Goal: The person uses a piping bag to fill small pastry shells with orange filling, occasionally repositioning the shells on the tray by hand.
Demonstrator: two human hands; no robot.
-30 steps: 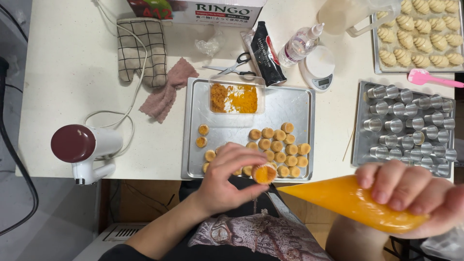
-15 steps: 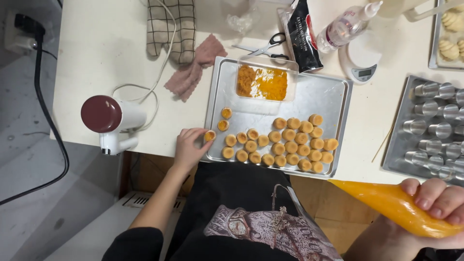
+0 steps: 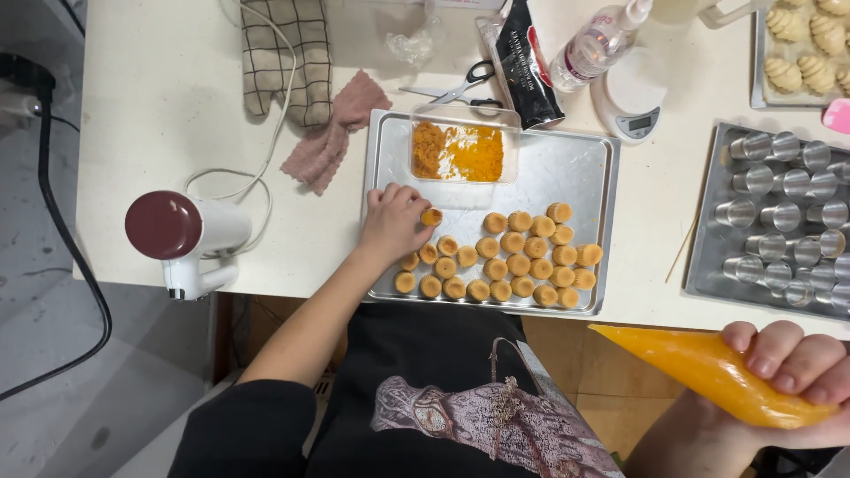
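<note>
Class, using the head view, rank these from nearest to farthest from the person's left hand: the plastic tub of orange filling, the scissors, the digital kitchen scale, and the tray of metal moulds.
From the left hand:
1. Plastic tub of orange filling, just above it on the baking tray.
2. Scissors, beyond the tub, off the tray's top edge.
3. Digital kitchen scale, upper right.
4. Tray of metal moulds, far right.

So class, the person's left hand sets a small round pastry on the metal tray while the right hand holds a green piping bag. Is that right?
Not quite. The piping bag in the right hand is orange, not green, as the head view shows. The rest stands: the left hand holds a small round pastry over the metal tray.
</note>
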